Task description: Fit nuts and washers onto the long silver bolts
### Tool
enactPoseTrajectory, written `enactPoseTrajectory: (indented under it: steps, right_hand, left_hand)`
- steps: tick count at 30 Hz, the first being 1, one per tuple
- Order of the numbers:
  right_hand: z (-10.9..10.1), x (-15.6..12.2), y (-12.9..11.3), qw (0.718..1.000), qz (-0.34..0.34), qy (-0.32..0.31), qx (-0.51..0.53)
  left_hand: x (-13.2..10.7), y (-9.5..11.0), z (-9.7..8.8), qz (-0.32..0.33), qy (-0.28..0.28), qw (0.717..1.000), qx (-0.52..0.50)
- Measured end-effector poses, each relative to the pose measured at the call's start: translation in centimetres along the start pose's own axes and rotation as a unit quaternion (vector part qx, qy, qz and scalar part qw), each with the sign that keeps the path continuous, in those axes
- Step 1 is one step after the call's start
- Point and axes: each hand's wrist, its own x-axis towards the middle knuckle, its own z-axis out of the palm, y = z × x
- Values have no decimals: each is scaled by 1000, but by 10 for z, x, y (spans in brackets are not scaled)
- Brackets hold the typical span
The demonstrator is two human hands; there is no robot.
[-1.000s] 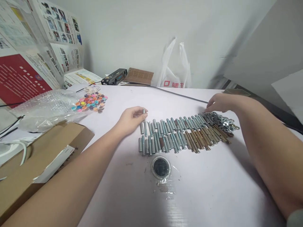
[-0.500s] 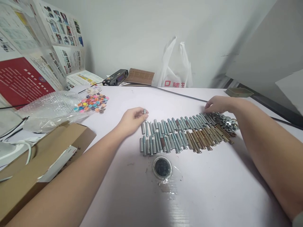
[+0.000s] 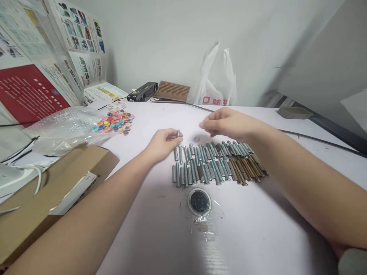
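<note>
My left hand [image 3: 162, 143] rests on the white table [image 3: 258, 229] and pinches a small metal bolt [image 3: 178, 133] upright between thumb and fingers, at the left end of two rows of bolts [image 3: 212, 164] laid side by side. Those bolts are silver on the left and rusty brown on the right. My right hand [image 3: 226, 122] hovers above the rows, close to the left hand, its fingertips pinched together; what they hold is too small to make out. My right forearm hides the right end of the rows.
A round black disc under clear tape [image 3: 199, 201] lies in front of the bolts. Coloured round caps [image 3: 114, 123], bubble wrap [image 3: 63, 128] and a cardboard box [image 3: 43, 191] are at the left. A white plastic bag [image 3: 216, 82] and a black device [image 3: 142, 91] stand by the wall.
My right hand has left the pile of nuts at the far right and moved left, towards the bolt in my left hand. The left hand stayed put.
</note>
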Motion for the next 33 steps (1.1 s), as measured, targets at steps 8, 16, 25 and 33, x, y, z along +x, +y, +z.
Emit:
enactPoseTrajectory:
  steps: [8,16,25,33]
  right_hand:
    - [41,8,-3,1000,-21,4,-11]
    - [75,-14,-20,986,-38,-105,-121]
    - [75,-11,-12,981,-45,-139,-130]
    - [77,-13,-22,977,-11,-157,-146]
  left_hand:
    - [1,1,1,4,-7,1000,15]
    - [3,-4,0,25,-9,1000,10]
    - [2,-5,1,32,-10,999,16]
    - [3,-5,1,28,-10,999,16]
